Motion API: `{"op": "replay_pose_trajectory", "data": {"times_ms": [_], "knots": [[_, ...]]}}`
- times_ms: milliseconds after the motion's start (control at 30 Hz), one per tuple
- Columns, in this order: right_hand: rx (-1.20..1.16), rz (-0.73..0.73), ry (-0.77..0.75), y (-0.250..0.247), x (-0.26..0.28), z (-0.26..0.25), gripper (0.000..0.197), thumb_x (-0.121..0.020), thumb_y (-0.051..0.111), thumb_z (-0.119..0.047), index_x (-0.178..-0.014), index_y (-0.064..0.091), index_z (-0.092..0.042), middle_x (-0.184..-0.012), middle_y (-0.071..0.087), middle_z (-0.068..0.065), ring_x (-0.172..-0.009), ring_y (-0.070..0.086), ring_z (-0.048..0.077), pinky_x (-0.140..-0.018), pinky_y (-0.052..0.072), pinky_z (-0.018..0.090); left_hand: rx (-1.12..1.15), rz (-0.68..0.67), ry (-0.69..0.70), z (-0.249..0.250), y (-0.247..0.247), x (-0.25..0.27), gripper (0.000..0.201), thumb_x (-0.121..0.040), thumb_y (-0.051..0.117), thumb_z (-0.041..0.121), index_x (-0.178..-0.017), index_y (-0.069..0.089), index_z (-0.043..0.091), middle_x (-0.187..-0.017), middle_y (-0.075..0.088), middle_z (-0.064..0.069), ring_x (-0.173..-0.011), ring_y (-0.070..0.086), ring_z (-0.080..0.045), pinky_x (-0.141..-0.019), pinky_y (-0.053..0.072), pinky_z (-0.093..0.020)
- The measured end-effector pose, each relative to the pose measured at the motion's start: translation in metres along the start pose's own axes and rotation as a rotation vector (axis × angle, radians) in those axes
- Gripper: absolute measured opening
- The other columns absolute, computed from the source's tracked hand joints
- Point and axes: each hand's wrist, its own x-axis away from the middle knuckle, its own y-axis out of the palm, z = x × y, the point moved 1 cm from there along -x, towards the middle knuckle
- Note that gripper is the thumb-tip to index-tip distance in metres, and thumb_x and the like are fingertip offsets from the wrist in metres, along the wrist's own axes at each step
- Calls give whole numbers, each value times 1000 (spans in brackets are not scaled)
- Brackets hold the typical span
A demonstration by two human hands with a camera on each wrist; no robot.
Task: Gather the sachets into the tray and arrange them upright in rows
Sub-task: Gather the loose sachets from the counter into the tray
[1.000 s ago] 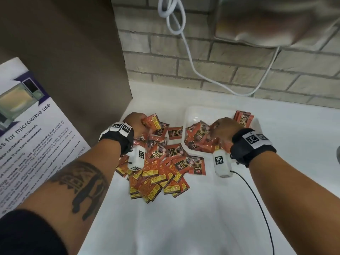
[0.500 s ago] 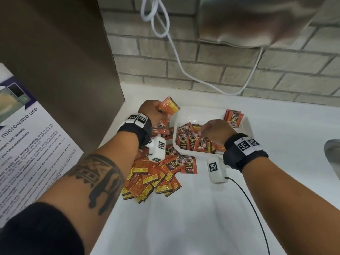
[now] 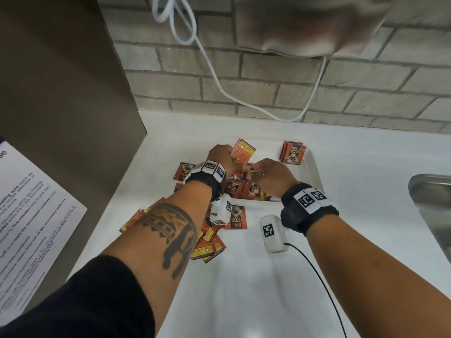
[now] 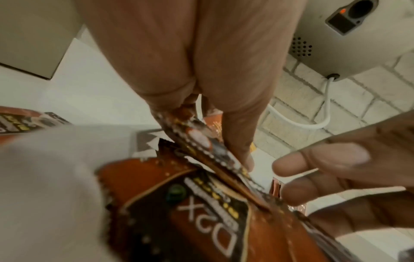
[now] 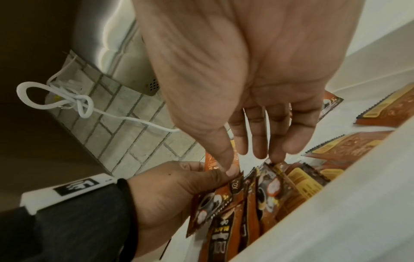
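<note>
Orange and black coffee sachets lie in a loose pile [image 3: 210,240] on the white counter, left of a white tray [image 3: 314,172]. Several more lie flat in the tray [image 3: 251,191], and a few stand upright in its far right corner [image 3: 292,153]. My left hand [image 3: 229,157] hovers over the tray's left side and grips a bunch of sachets [image 3: 242,152] between thumb and fingers [image 4: 237,152]. My right hand [image 3: 253,169] sits right beside it with its fingers [image 5: 257,147] straight; its thumb touches the held bunch [image 5: 215,200] and its fingertips touch sachet tops.
A steel sink [image 3: 434,203] cuts into the counter at the right. A brown panel [image 3: 61,81] with a printed notice [image 3: 29,215] walls off the left. On the brick wall behind hang a white cable [image 3: 219,81] and a metal appliance [image 3: 305,25].
My left hand lifted a bunch of sachets off the pile and carried it right, over the tray. My right hand left the flat sachets in the tray and came up to meet the bunch.
</note>
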Motion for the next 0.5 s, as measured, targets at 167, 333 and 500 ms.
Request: {"op": "replay_pose_trajectory", "data": {"times_ms": [167,333,500], "knots": [[90,11,-15,-1,0,-2,31,-91,64,-26,-120,61,-15,-114,68,4,-99,63,21,-89,53,36,-33,-1,28,-8,-2,1,80,-79,82,46,-143,48,12,-141,47,-10,-128,51,-24,-104,40,-29],[61,122,-132,-3,8,-11,20,-94,60,-21,-112,67,-16,-110,67,-1,-79,60,10,-70,43,22,-54,113,1,-37,-34,1,41,-96,64,22,-135,55,15,-145,42,-8,-129,50,-24,-103,37,-25],[216,-34,-331,11,33,-37,25,-96,49,-17,-88,69,-29,-95,65,-14,-71,53,-4,-56,31,4,-402,-217,-186,-97,-56,0,77,-85,73,40,-151,38,24,-158,29,-9,-141,38,-32,-114,38,-43]]}}
